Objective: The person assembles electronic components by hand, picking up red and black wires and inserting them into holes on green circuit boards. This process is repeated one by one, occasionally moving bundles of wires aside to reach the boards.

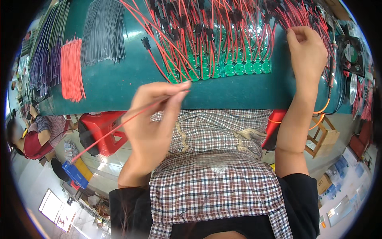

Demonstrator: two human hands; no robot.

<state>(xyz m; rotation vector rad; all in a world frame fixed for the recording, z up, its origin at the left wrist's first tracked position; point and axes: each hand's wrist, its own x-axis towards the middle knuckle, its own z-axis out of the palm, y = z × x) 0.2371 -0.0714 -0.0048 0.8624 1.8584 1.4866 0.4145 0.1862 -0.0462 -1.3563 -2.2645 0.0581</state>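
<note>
My left hand (155,115) pinches a thin red wire (115,129) between thumb and fingers; the wire runs down and to the left from the hand. My right hand (306,51) reaches to the far right of the green table (119,83) and its fingers close on red wires with black connectors (223,20). These wires fan across a row of round green circuit boards (223,69) near the table's front edge. Which single wire the right hand grips is hidden by the fingers.
Bundles of cut wires lie at the left of the table: red (71,69), grey (103,32) and purple (45,59). A soldering tool with an orange cord (332,79) and a black fan (352,53) stand at the right. Another person (36,133) sits at the left, next to a red stool (103,129).
</note>
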